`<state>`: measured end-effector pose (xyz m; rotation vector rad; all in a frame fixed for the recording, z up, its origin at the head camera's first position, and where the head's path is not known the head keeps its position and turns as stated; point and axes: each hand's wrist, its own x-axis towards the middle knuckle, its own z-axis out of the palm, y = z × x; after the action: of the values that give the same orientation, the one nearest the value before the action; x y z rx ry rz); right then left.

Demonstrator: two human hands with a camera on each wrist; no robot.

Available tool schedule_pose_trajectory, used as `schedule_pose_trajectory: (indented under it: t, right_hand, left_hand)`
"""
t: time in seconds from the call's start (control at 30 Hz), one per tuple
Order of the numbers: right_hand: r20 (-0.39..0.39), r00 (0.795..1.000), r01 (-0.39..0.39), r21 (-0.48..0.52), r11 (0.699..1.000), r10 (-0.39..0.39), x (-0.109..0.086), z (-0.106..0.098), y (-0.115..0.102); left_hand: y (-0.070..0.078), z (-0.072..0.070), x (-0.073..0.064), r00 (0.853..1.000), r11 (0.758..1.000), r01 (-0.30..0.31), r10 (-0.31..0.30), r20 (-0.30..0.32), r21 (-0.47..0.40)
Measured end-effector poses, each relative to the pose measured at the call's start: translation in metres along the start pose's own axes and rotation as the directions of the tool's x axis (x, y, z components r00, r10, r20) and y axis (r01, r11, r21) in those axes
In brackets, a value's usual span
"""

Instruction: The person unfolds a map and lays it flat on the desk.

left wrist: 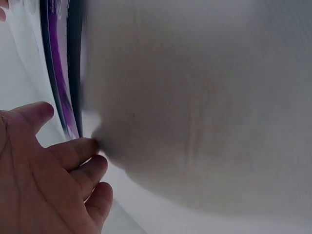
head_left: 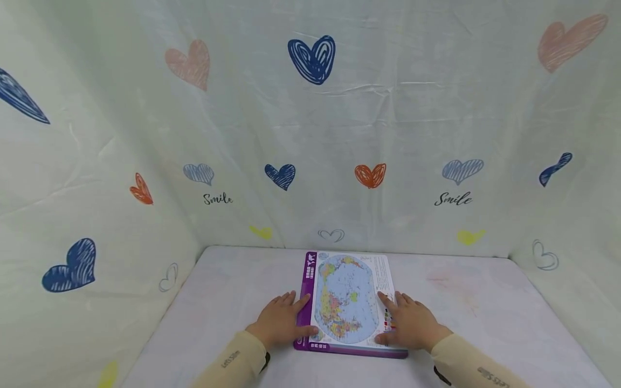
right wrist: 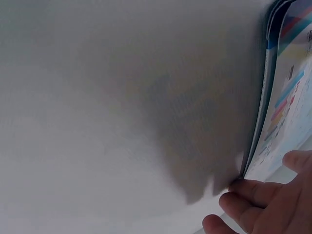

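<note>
A flat world map board with rounded corners lies on the table, its map turned sideways. Purple bands run along its left and near edges. My left hand rests at the board's left edge, thumb and index finger on its face; in the left wrist view the fingers are extended beside the dark-sided edge. Across from it, my right hand lies on the right edge, thumb and index finger reaching over the printed text. In the right wrist view other fingers touch the table and the board's layered side.
The white table spreads around the board on both sides. A pale cloth printed with hearts and the word Smile hangs behind it, and similar cloth walls stand at left and right.
</note>
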<state>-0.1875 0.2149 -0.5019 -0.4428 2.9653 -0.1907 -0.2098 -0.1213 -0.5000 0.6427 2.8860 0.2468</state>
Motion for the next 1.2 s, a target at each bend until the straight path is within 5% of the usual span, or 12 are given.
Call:
schedule_pose_trajectory:
  t: [0.23, 0.83, 1.0, 1.2]
  right_hand:
    - [-0.002, 0.999, -0.037, 0.029, 0.999, 0.037, 0.002, 0.002, -0.005]
    - [-0.018, 0.988, -0.154, 0.103, 0.983, 0.156, 0.008, 0.007, -0.013]
    - [-0.024, 0.985, -0.165, 0.108, 0.980, 0.169, 0.006, 0.004, -0.015]
    - [-0.033, 0.986, -0.161, 0.101, 0.982, 0.165, 0.005, 0.003, -0.016]
  left_hand:
    - [0.004, 0.001, 0.001, 1.000, 0.999, -0.017, 0.017, 0.002, -0.027]
    - [-0.004, 0.006, 0.005, 0.996, 0.950, -0.027, 0.000, -0.088, -0.312]
    - [-0.003, 0.004, 0.006, 0.990, 0.924, -0.053, -0.001, -0.142, -0.378]
    - [-0.001, 0.006, 0.011, 0.988, 0.865, -0.050, -0.030, -0.150, -0.500]
